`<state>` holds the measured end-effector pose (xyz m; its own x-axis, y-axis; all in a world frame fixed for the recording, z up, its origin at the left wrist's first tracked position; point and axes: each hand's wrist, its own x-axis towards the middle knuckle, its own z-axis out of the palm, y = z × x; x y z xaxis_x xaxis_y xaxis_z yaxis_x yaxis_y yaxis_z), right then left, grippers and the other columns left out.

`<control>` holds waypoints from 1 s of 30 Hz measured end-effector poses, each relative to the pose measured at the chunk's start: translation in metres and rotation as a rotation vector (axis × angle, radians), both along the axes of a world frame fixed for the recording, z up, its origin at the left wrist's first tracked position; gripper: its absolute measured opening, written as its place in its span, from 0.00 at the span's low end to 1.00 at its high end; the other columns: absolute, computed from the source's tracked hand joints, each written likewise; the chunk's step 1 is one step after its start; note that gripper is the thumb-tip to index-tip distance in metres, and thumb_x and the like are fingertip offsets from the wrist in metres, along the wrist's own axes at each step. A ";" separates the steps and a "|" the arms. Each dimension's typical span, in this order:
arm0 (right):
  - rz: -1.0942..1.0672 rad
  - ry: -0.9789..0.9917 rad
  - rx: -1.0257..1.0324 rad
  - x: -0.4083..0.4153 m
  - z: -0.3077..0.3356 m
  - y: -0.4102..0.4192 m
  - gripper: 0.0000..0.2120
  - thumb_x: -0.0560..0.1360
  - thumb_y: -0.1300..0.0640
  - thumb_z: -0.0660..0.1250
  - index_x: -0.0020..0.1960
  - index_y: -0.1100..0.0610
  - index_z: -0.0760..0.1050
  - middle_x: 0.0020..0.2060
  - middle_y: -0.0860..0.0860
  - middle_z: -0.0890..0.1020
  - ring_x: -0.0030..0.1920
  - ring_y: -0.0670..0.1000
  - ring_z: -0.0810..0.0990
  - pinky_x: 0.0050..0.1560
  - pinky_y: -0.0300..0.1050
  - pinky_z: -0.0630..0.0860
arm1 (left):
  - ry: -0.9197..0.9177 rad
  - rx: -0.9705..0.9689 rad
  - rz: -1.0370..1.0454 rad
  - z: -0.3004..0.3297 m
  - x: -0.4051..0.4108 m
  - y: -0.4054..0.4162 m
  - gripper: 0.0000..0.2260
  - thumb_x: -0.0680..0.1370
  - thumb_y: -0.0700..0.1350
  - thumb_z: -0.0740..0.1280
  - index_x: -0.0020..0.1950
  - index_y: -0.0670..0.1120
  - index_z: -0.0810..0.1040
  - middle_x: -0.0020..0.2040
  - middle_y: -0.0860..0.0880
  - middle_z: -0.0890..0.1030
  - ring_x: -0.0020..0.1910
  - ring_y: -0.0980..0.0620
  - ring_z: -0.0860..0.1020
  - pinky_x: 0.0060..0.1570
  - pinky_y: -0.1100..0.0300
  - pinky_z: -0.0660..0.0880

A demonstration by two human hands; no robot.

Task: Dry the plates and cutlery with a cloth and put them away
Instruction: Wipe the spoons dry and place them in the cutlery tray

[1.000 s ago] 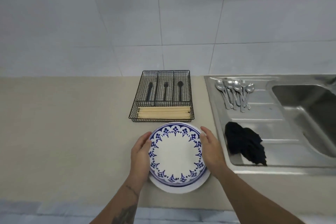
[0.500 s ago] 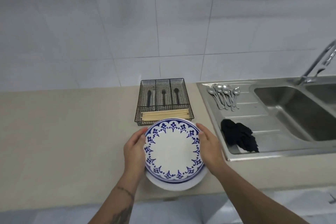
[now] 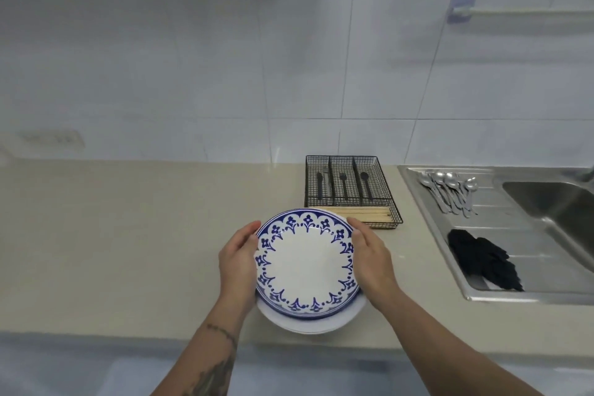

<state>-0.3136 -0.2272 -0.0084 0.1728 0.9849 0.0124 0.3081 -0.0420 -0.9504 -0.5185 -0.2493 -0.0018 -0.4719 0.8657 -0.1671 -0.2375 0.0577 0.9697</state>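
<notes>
Left hand (image 3: 238,262): curled round the left edge of the plate stack (image 3: 307,264), thumb on the rim, fingers beneath and hidden.
Right hand (image 3: 373,259): curled round the right edge of the same stack, thumb along the rim, fingers wrapped under.
Plate stack: blue-patterned plate on top, plain white plates (image 3: 308,325) showing below its near edge; gripped on both sides over the beige counter (image 3: 128,235); cannot tell whether lifted clear or resting on it.
Wire tray (image 3: 350,190): black mesh, just behind the stack and slightly to its right, on the counter; three rear compartments with dark cutlery (image 3: 343,185), one piece in each; front compartment with pale chopsticks (image 3: 363,211) lying crosswise.
Sink drainboard (image 3: 514,235): steel, well to the right of the stack.
Spoons (image 3: 450,191): bunch of silver ones, on the drainboard's far part, right of the stack and beyond it.
Cloth (image 3: 482,259): black, crumpled, on the drainboard's near part, right of the stack, apart from both hands.
Basin (image 3: 559,212): far right of the stack, past the drainboard.
Wall (image 3: 225,58): white tiles, behind the stack.
</notes>
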 end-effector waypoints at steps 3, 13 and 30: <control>0.003 -0.010 0.017 -0.041 0.000 0.018 0.18 0.83 0.52 0.52 0.69 0.46 0.71 0.63 0.43 0.75 0.62 0.43 0.70 0.65 0.43 0.65 | 0.001 0.007 0.000 -0.002 -0.041 0.018 0.12 0.79 0.35 0.64 0.53 0.47 0.85 0.51 0.48 0.86 0.53 0.46 0.83 0.57 0.47 0.80; -0.089 0.021 0.004 -0.182 -0.018 0.110 0.18 0.82 0.54 0.52 0.68 0.49 0.72 0.63 0.45 0.76 0.63 0.46 0.72 0.65 0.44 0.67 | 0.045 -0.002 -0.081 -0.010 -0.184 0.121 0.14 0.79 0.34 0.63 0.50 0.48 0.86 0.47 0.49 0.87 0.52 0.44 0.84 0.56 0.45 0.80; -0.153 0.060 -0.115 -0.227 -0.059 0.256 0.16 0.79 0.52 0.56 0.63 0.49 0.75 0.53 0.45 0.80 0.54 0.45 0.79 0.53 0.46 0.78 | 0.125 -0.120 -0.136 -0.059 -0.223 0.296 0.13 0.80 0.36 0.64 0.60 0.45 0.83 0.55 0.50 0.84 0.56 0.49 0.82 0.62 0.45 0.77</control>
